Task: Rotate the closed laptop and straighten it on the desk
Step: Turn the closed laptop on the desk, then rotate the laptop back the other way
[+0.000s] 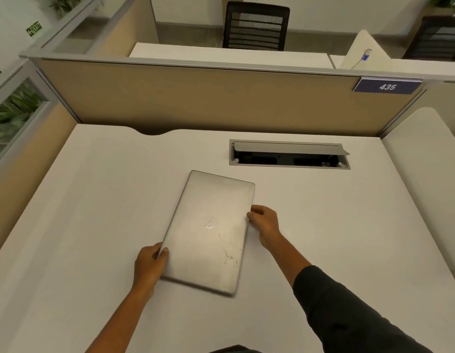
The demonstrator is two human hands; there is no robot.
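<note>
A closed silver laptop lies flat on the white desk, its long side running away from me and leaning a little to the right. A round logo sits mid-lid, and scratches mark the near right part. My left hand grips its left edge near the front corner, thumb on the lid. My right hand holds the right edge about halfway along, fingers curled against it.
An open cable box with a raised grey flap is set into the desk behind the laptop, to the right. A tan partition closes the desk's far side, and a white side panel stands at the right.
</note>
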